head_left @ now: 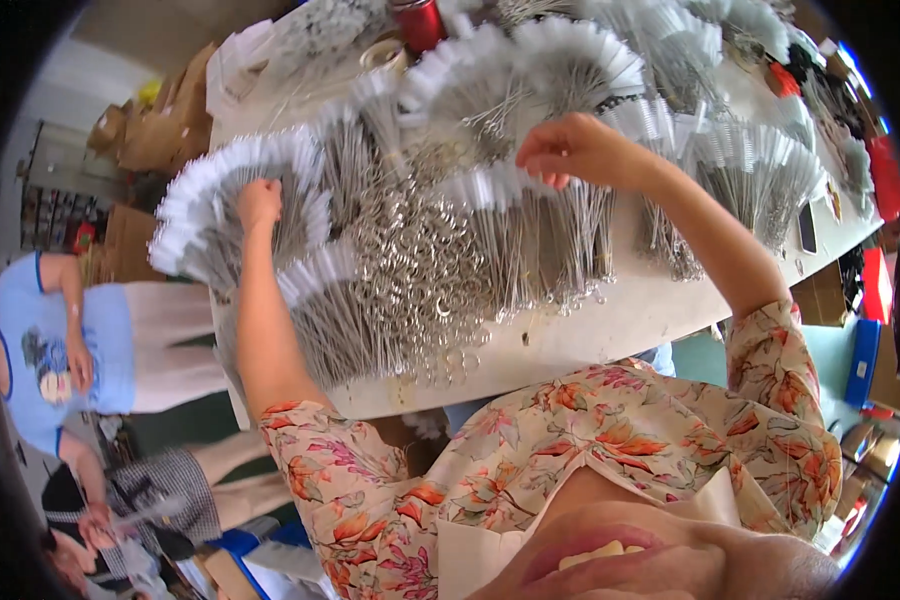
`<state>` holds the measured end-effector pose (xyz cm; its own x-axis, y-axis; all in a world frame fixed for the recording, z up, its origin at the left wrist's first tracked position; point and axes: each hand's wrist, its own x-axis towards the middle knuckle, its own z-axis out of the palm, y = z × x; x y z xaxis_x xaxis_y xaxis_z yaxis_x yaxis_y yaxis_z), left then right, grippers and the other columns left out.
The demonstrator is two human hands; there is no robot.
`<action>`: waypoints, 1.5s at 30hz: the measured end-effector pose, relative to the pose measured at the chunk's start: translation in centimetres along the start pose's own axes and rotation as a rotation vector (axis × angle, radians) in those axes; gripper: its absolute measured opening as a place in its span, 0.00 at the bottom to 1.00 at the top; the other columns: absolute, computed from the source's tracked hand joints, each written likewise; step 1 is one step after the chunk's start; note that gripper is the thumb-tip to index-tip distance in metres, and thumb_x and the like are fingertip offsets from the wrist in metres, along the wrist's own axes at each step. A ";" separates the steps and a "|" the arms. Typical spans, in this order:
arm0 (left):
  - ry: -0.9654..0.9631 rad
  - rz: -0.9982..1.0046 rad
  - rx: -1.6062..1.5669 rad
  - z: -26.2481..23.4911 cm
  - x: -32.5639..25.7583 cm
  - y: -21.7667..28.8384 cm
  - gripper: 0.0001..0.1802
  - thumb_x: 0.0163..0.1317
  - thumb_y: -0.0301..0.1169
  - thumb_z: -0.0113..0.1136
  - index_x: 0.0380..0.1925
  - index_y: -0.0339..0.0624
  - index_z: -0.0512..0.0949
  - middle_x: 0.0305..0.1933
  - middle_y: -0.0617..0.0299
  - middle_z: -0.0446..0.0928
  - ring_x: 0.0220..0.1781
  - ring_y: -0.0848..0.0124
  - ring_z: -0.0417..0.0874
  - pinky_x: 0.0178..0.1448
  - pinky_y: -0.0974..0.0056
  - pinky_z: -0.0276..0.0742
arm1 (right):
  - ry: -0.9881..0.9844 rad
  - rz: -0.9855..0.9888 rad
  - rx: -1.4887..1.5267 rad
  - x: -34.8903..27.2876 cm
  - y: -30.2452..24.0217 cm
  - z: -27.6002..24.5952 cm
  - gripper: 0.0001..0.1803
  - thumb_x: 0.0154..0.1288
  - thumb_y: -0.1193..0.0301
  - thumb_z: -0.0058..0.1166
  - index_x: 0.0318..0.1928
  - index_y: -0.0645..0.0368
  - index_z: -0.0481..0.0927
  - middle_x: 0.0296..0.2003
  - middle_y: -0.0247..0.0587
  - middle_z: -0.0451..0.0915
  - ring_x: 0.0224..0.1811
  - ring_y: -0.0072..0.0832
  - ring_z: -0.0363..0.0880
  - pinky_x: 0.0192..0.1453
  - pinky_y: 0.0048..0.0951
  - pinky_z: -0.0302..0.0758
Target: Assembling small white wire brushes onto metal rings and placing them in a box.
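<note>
My left hand (258,203) is closed on a fan-shaped bundle of thin wire brushes with white bristle tips (210,190) at the table's left end. My right hand (573,148) hovers with fingers curled over another bundle of white-tipped brushes (530,215) near the table's middle, pinching some of their tips. Between the two bundles lies a tangled heap of the brushes' metal ring ends (420,270).
The white table (610,330) is covered with several more brush bundles (750,160). A red can (418,22) and a tape roll (382,55) stand at the far edge. Cardboard boxes (155,130) are stacked at left. Two people (70,340) sit at lower left.
</note>
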<state>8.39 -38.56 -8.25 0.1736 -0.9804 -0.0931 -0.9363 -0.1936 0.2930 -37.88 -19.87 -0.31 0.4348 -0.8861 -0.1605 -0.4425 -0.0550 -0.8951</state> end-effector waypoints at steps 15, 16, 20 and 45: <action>0.547 0.180 0.065 1.7 -3.1 4.1 0.09 0.56 0.35 0.52 0.31 0.44 0.77 0.32 0.55 0.79 0.34 0.54 0.80 0.38 0.54 0.75 | 0.438 0.104 -0.719 19.3 7.4 -2.9 0.12 0.45 0.62 0.60 0.31 0.53 0.82 0.25 0.36 0.81 0.33 0.26 0.80 0.40 0.31 0.77; 0.735 0.180 -0.054 1.3 -3.3 5.0 0.08 0.57 0.35 0.51 0.31 0.43 0.76 0.31 0.55 0.79 0.32 0.54 0.80 0.37 0.56 0.75 | 0.458 0.167 -0.679 19.0 7.6 -2.8 0.13 0.41 0.60 0.62 0.29 0.52 0.82 0.25 0.35 0.81 0.36 0.27 0.80 0.41 0.32 0.76; 0.552 0.302 -0.777 0.4 -4.1 12.4 0.11 0.58 0.36 0.52 0.32 0.39 0.76 0.33 0.48 0.79 0.33 0.55 0.81 0.38 0.56 0.75 | 0.559 0.014 -0.149 17.2 6.9 -5.4 0.12 0.42 0.62 0.65 0.28 0.54 0.84 0.26 0.35 0.82 0.33 0.24 0.79 0.40 0.28 0.75; 0.299 0.215 -1.213 -1.5 -13.5 15.3 0.04 0.64 0.31 0.51 0.32 0.43 0.70 0.27 0.70 0.68 0.16 0.88 0.54 0.16 0.78 0.47 | 1.068 0.469 -0.797 -3.9 18.4 -27.0 0.13 0.49 0.59 0.59 0.28 0.56 0.82 0.30 0.43 0.81 0.33 0.35 0.79 0.39 0.35 0.75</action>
<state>-7.79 -28.33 -1.11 0.2633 -0.9354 0.2359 -0.1010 0.2165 0.9710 -68.93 -29.87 -4.91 -0.5099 -0.7918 0.3361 -0.8528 0.4143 -0.3178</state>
